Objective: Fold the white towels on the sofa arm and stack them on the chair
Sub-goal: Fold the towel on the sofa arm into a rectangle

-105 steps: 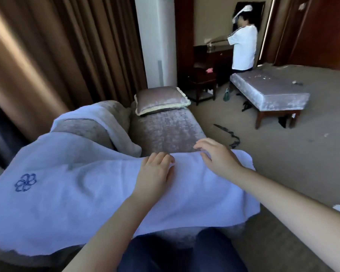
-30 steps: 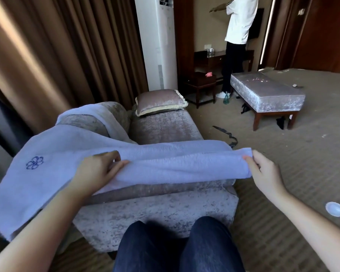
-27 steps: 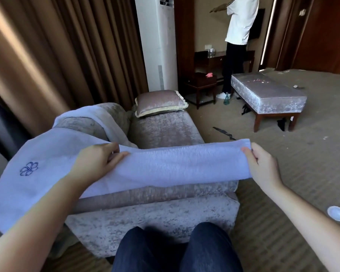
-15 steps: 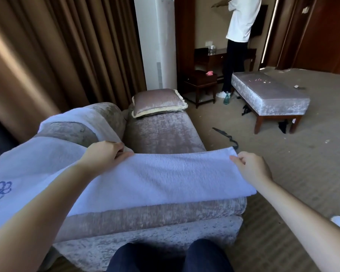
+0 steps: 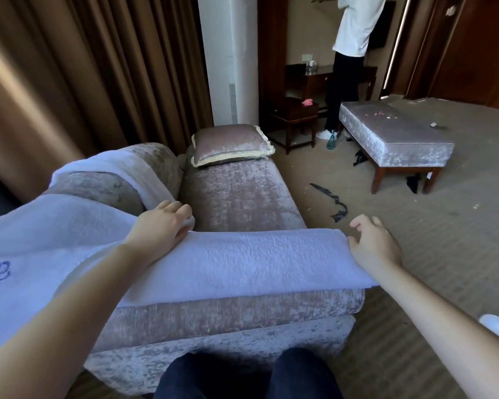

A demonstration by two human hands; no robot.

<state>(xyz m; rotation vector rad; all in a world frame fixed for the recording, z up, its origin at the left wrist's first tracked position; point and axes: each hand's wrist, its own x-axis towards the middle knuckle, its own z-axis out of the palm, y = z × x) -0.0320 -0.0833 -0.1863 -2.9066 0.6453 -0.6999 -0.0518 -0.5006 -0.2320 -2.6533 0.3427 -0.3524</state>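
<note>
A white towel (image 5: 242, 263) with a blue flower emblem lies along the pinkish-grey sofa arm (image 5: 242, 315), its near part doubled over into a long band. My left hand (image 5: 162, 226) rests on the band's far edge with the fingers lying over the fold. Beside the towel's right end, my right hand (image 5: 372, 246) touches the end edge with loosely spread fingers. Another white towel (image 5: 118, 168) hangs over the sofa back at the left.
A cushion (image 5: 231, 145) lies at the sofa's far end. Brown curtains fill the left. A padded bench (image 5: 395, 139) stands at the right rear, with a person (image 5: 349, 53) behind it. On the carpet lie a black strap (image 5: 332, 203) and a white round object (image 5: 494, 325).
Both hands carried the towel's lifted edge forward and laid it down on the sofa arm, doubling it into a band. The right hand's pinch on the corner has loosened.
</note>
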